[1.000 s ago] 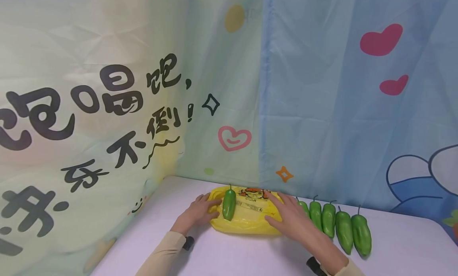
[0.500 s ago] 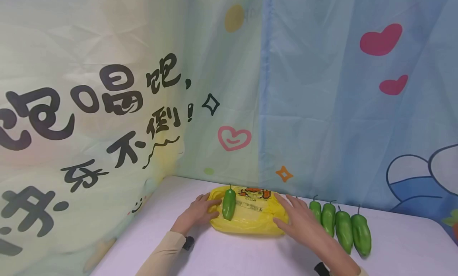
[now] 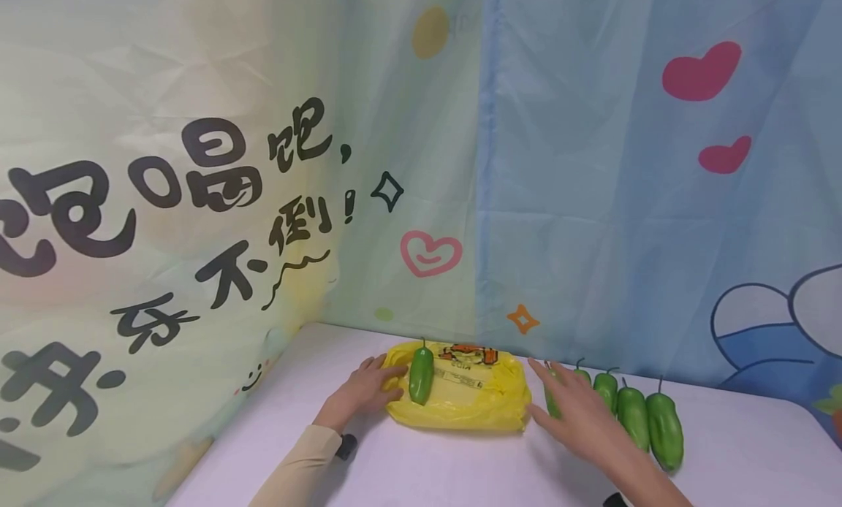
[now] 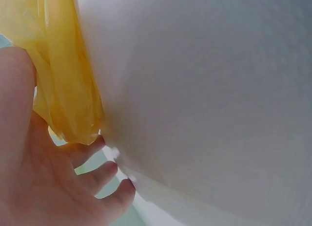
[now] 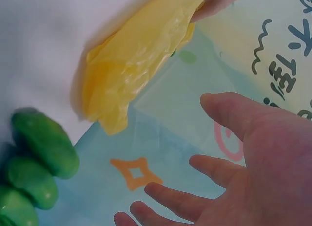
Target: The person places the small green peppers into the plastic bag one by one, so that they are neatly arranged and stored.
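A yellow plastic bag (image 3: 483, 412) with printing on its upper side lies on the table, and a green pepper (image 3: 421, 376) rests on its left part, stem pointing to the back. My left hand (image 3: 360, 391) is at the bag's left end, thumb and fingers spread against it; in the left wrist view the yellow plastic sits between thumb and fingers. Just right of the bag, my right hand (image 3: 575, 412) reaches over the left end of a row of green peppers (image 3: 633, 419), fingers spread, holding nothing. It partly hides the nearer ones.
The white table (image 3: 737, 448) stretches in front of the hands and to the right. A printed cloth (image 3: 592, 200) with hearts and lettering hangs behind the table and along its left side.
My right hand has left the bag's right end and moved right, over the row of peppers. My left hand, the bag and the pepper on it have stayed put.
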### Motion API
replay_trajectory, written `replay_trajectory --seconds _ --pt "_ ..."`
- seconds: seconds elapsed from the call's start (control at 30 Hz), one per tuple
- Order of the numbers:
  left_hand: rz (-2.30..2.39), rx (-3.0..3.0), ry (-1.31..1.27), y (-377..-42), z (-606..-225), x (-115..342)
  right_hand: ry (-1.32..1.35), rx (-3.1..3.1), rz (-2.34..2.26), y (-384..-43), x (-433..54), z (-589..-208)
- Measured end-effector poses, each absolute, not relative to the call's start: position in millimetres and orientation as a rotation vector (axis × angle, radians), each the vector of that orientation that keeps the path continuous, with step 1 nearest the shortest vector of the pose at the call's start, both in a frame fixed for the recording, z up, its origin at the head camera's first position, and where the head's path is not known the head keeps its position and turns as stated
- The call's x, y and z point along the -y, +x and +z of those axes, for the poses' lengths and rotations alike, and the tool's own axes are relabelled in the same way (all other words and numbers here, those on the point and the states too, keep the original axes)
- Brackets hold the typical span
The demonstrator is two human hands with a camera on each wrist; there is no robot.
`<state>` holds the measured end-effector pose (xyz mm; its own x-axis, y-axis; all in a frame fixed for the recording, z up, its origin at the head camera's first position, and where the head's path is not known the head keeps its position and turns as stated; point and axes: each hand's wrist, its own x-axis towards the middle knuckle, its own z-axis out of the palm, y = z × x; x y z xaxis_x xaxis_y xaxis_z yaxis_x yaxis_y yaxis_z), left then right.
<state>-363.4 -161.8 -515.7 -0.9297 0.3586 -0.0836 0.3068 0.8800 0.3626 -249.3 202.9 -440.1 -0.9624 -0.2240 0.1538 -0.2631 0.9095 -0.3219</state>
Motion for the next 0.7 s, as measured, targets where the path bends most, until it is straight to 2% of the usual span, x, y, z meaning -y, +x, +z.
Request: replay_trajectory --seconds 0.7 --pt "0.535 -2.908 0.524 -364.6 -517.7 162.9 0.27 2.983 0.473 -240.2 -247.1 -444.6"
